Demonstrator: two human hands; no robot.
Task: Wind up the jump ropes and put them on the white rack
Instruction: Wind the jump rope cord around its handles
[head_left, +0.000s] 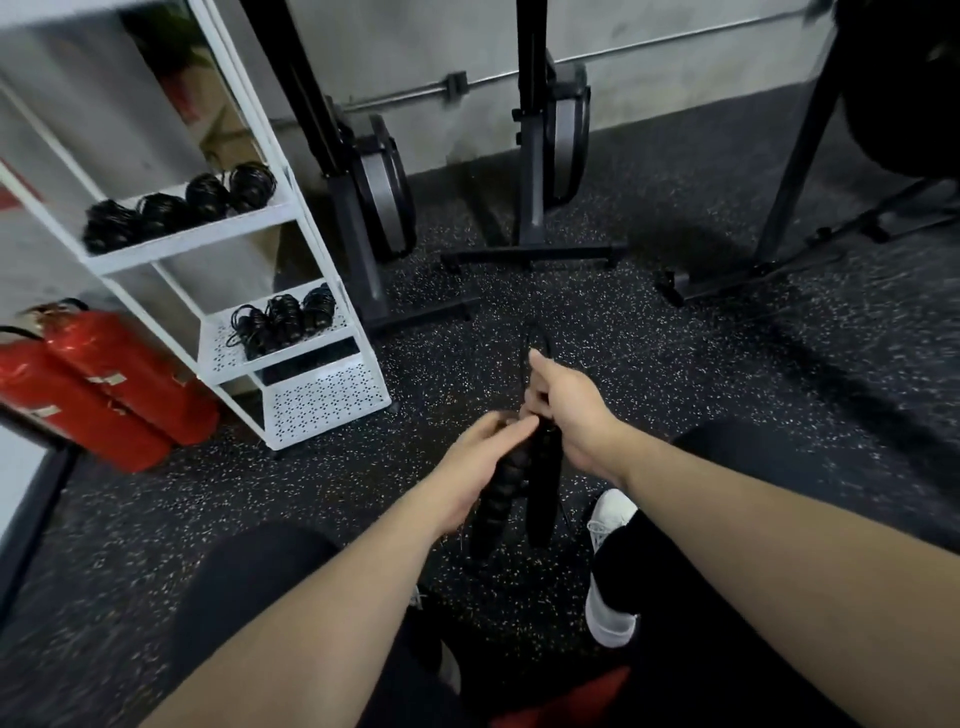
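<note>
Down at the person's feet a white shoe (609, 566) sits on the speckled floor (675, 364), half hidden behind a dark trouser leg, and a red patch at the very bottom edge is cut off so I cannot tell what it is. Just above, both bare forearms reach out and meet over a jump rope (519, 467): the left hand (467, 470) curls its fingers round the two black ribbed handles, which hang down side by side beneath it, while the right hand (569, 410) pinches the thin cord right above the handles, thumb pointing away. The cord rises in a narrow loop beyond the right hand, but it is dark against the dark floor and blurred, so its far end is hard to follow. Further off to the left stands the white rack (311, 291), its top cut off by the frame; the upper shelf carries a row of wound rope bundles (176, 208), the perforated shelf below holds more bundles (283, 317), and the lowest perforated shelf shows only a dark shape I cannot identify. Beside the rack lie two red fire extinguishers (98, 384) with pale labels too blurred to read. Against the grey wall stand black exercise machines (550, 156) on floor stands; no brand or writing is legible anywhere.
</note>
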